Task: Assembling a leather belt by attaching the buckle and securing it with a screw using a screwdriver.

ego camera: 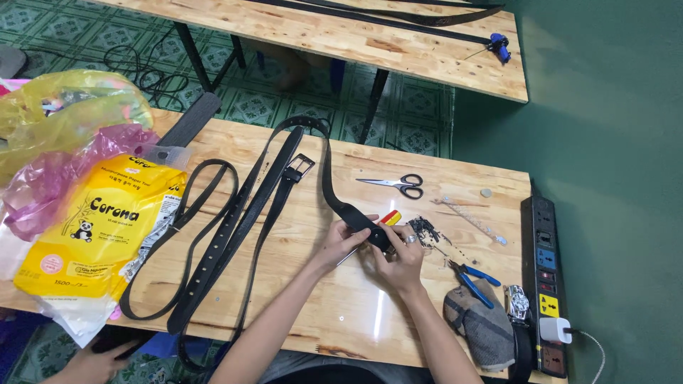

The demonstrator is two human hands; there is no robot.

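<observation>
Under both hands [377,245], belt end [356,213] partly hidden.

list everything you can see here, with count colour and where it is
belt end: one, black, held in both hands
belts: several, black, looped mid table
scissors: one, black handles, beyond the hands
pliers: one, blue handles, on a grey pouch
watch: one, silver, by the power strip, black, right table edge
yellow packet: one, left side
plastic bags: yellow and pink, far left
left hand: on the belt end
right hand: on the belt end
</observation>
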